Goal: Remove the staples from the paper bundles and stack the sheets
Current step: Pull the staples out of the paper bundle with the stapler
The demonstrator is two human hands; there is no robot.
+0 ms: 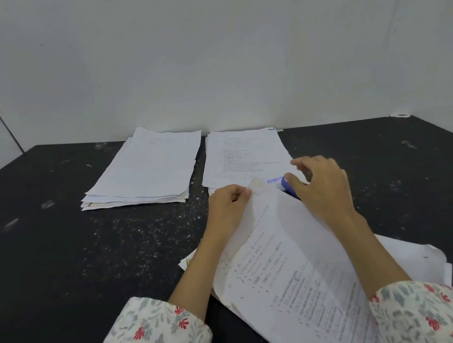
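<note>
My left hand (227,203) pinches the top corner of the bundle (283,271) between thumb and curled fingers, lifting it off the counter (89,255). Right hand (319,186) reaches over the same corner, thumb and palm round a purple tool (288,187), the other fingers loosely spread. The bundle's long axis runs from me toward the wall, tilted left, thin printed sheets curling. Beyond sit two flat white stacks, left (144,171) and right (243,155), side by side.
</note>
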